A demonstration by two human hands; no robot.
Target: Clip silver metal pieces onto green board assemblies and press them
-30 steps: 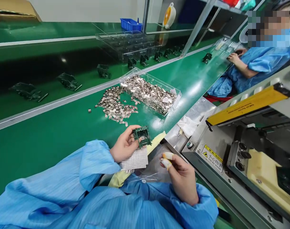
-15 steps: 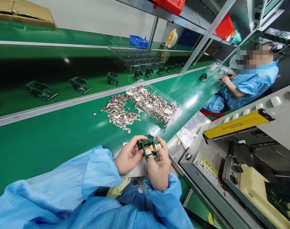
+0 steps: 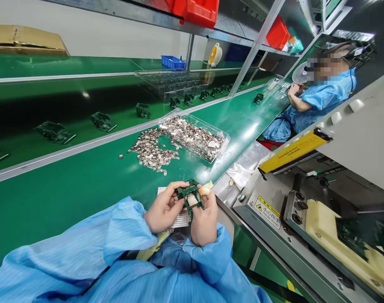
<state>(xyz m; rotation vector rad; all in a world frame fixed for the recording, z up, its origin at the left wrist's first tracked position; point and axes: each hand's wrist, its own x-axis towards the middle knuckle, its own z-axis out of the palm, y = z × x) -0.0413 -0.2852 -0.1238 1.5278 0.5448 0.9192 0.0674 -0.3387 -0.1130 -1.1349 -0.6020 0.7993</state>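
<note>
Green frame (image 3: 190, 190), one, held in both hands above the lap at the near edge of the desk (image 3: 84, 181).
Left hand (image 3: 164, 208): pinches the frame's left side between thumb and fingers; right hand (image 3: 205, 221): closed about its right side, covered thumb (image 3: 192, 200) showing in the opening, another covered fingertip (image 3: 205, 191) at the outer edge; whether a small part sits under the thumb, cannot tell. Beneath: ridged silvery sheet (image 3: 181, 219), partly hidden. Beyond, on the desk: loose heap of metal pieces (image 3: 150, 147), beside a clear tray (image 3: 223, 145) of the same. Step in hand, as judged: thumb work inside the frame, perhaps seating a piece. Next move calls for a steady left grip and careful thumb pressure, without twisting the frame.
</note>
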